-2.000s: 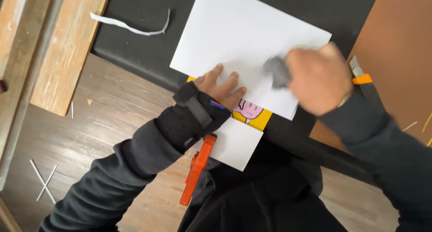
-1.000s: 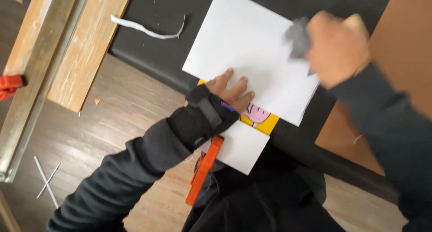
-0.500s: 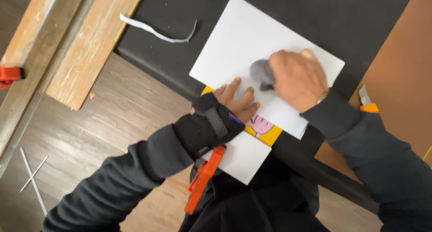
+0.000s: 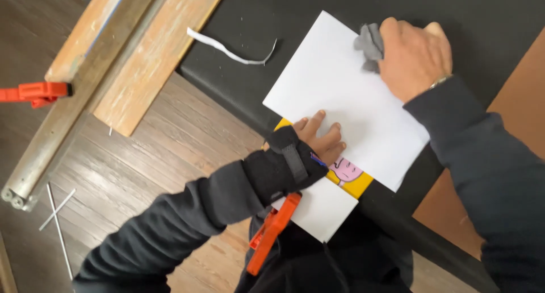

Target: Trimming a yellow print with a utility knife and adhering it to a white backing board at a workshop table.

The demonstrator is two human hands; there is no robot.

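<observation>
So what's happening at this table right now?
A person presses a white sheet flat on a black table. The left hand, in a black wrist brace, holds the sheet's near edge down. The right hand grips a crumpled grey cloth against the sheet's far corner. A yellow picture peeks out beneath, and an orange clamp sits near the table's edge.

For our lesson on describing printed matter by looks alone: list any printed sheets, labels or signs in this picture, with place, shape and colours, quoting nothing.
Printed picture: under the white sheet, by the left hand; yellow band with a pink cartoon shape.
White sheet: on the black table; rectangular, blank, rubbed with a grey cloth in the right hand.
</observation>
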